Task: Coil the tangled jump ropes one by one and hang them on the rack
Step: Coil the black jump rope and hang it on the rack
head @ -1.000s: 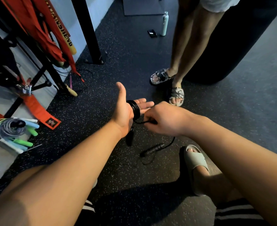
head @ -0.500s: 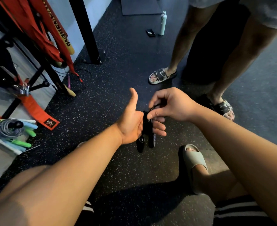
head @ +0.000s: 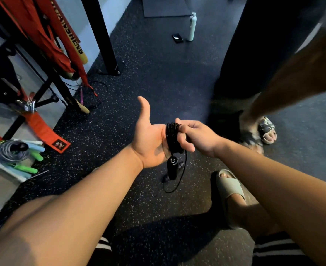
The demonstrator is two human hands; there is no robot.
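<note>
Black jump rope [head: 172, 138] sits mid-frame as a tight coil wound round the left hand [head: 148, 143], which has its palm spread and thumb up, fingers hidden behind the coil. The right hand [head: 198, 138] pinches the coil's right side, fingers curled on the cord. Half a second ago two handles hung side by side at the left fingers; now one handle [head: 172, 167] hangs clear below the coil, with a loose loop [head: 177, 181] dangling under it.

Dark speckled rubber floor [head: 150, 77] filled the dim frame. A pale wall [head: 120, 8] ran along the upper left, a black post [head: 100, 35] standing before it. A grey mat [head: 164, 6] lay at top.
</note>
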